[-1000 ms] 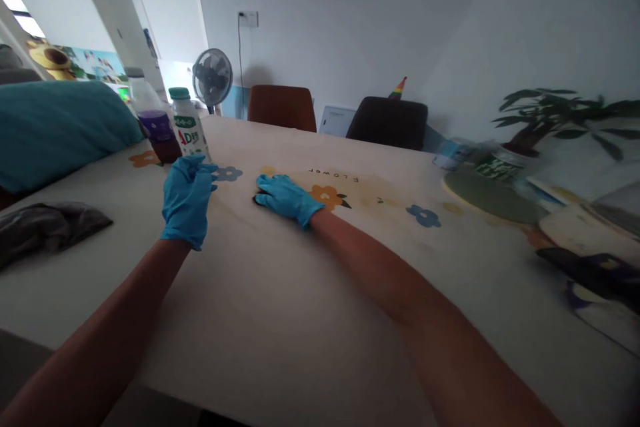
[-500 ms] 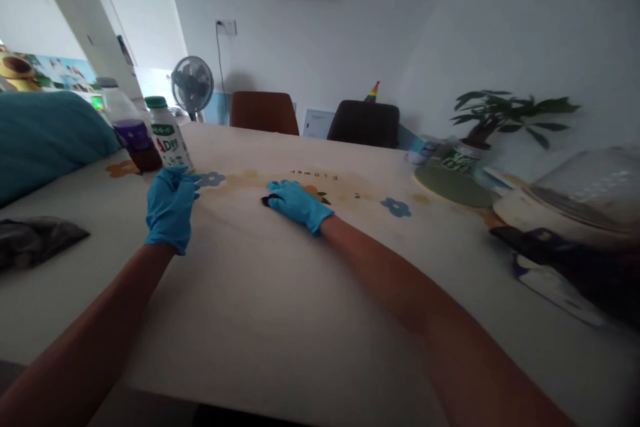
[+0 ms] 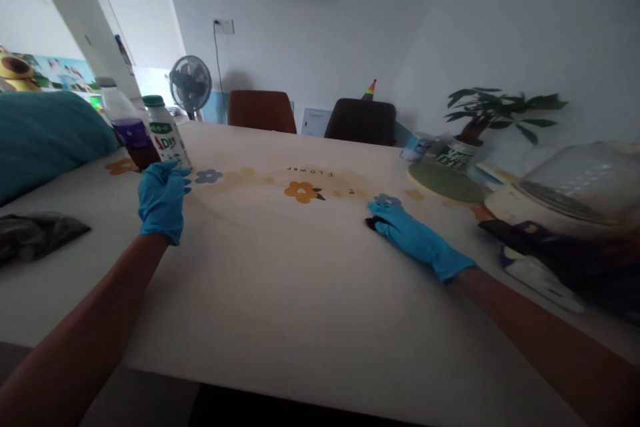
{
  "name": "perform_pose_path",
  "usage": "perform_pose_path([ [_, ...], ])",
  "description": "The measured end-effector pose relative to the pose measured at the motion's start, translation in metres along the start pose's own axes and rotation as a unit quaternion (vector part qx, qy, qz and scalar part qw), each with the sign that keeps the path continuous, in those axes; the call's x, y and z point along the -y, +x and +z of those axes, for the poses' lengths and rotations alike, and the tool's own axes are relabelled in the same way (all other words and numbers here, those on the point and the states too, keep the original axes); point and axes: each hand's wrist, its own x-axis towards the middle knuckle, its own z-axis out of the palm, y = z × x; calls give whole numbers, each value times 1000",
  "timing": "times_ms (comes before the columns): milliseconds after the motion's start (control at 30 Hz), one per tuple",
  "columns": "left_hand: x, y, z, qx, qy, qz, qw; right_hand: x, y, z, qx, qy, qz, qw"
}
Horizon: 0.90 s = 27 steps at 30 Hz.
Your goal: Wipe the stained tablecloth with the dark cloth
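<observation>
My left hand (image 3: 163, 200), in a blue glove, is held at the left of the table with its fingers curled closed. It is just in front of a white bottle with a green cap (image 3: 167, 137), whose lower part it overlaps; whether they touch I cannot tell. Anything inside its fingers is hidden. My right hand (image 3: 413, 233), gloved in blue too, lies low on the pale table (image 3: 290, 300) beside a printed blue flower. Its fingers press on a small black wiping piece (image 3: 373, 222), mostly covered by the hand.
Behind the white bottle stands a purple-labelled bottle of dark drink (image 3: 135, 137). A crumpled dark cloth (image 3: 43, 233) lies at the left. On the right are a green round mat (image 3: 445, 183), a potted plant (image 3: 457, 150), a can (image 3: 416, 145) and a domed container (image 3: 560, 193). Two chairs line the far side.
My right hand has slid right across the table with the black piece, from the orange flower to the blue one. My left hand has barely moved.
</observation>
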Motion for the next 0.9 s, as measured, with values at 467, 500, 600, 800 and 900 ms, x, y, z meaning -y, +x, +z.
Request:
perform_pose_path([
  [467,-27,-4,2,-28,-35,13,999,193,77,76,123,69,-224,964],
  [500,-26,-3,1,-29,-37,14,999,214,90,85,125,73,-236,961],
  [600,-24,1,-3,-29,-43,21,998,272,130,109,112,92,-246,958],
  [800,-22,9,-9,-45,-76,27,996,366,210,134,66,109,-193,973],
  [900,-21,13,-13,-59,-90,36,994,408,247,141,66,116,-190,973],
])
